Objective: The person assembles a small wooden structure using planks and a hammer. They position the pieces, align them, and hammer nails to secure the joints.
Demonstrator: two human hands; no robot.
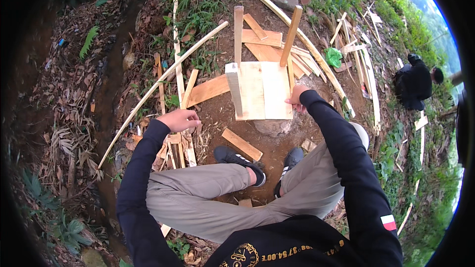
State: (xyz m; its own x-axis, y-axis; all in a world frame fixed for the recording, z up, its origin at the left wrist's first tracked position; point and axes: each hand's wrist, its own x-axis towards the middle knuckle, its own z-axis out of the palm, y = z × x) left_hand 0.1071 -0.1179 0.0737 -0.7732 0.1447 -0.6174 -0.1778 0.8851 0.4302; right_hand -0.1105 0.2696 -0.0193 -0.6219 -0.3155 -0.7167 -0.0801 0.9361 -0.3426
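In front of me stands an upturned wooden stool (252,91). Its pale top is made of two boards side by side, and square legs (292,34) point upward. My right hand (298,98) grips the stool's right edge, with thumb on the near right corner; the other fingers are partly hidden. To the left, apart from the stool, hovers my left hand (180,120). Its fingers are loosely stretched and nothing shows in them. Below that hand lie narrow wood offcuts (180,151). A short plank (242,144) rests on the soil by my left shoe.
A rock (273,127) sits under the stool's near edge. Loose boards (262,52) lie behind it. Long curved wood strips (163,86) flank both sides. A green plastic bag (333,57) lies at right, and a person in black (415,84) crouches farther off. A muddy channel (106,118) runs at left.
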